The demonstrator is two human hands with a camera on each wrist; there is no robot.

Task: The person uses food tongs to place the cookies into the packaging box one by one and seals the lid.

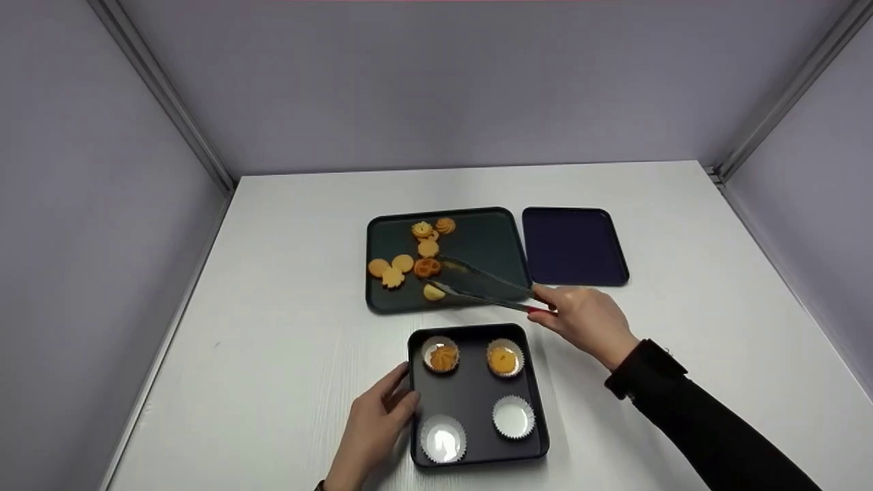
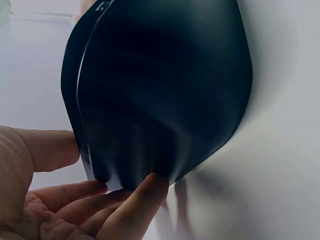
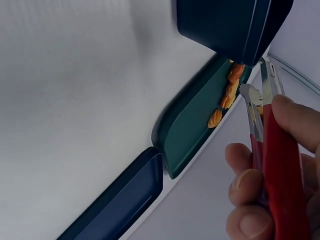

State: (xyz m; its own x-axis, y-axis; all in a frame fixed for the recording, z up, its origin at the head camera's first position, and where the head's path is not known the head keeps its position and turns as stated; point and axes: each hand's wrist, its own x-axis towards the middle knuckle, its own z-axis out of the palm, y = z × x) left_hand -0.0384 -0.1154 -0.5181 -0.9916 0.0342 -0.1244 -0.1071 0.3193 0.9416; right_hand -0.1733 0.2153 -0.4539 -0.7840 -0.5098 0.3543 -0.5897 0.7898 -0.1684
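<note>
My right hand (image 1: 586, 320) grips metal tongs (image 1: 487, 301) by their red handles (image 3: 282, 170). The tongs' arms stand apart over the green tray (image 1: 487, 235), tips beside a brown pretzel-shaped cookie (image 1: 427, 267) and a pale yellow cookie (image 1: 434, 292). At the near side, my left hand (image 1: 375, 423) holds the left edge of a dark baking pan (image 1: 470, 402), thumb at the rim and fingers against the outer wall (image 2: 165, 100). Four-corner paper cups stand in this pan. The far cups hold a swirled cookie (image 1: 444, 357) and a yellow cookie (image 1: 502, 360).
Two white paper cups (image 1: 513, 417) nearest me hold nothing visible. Several round, flower-shaped and swirled cookies (image 1: 393, 277) lie on the green tray's left half. A dark blue tray (image 1: 575, 245) sits right of it. Grey walls (image 1: 436, 88) border the white table (image 1: 286, 273).
</note>
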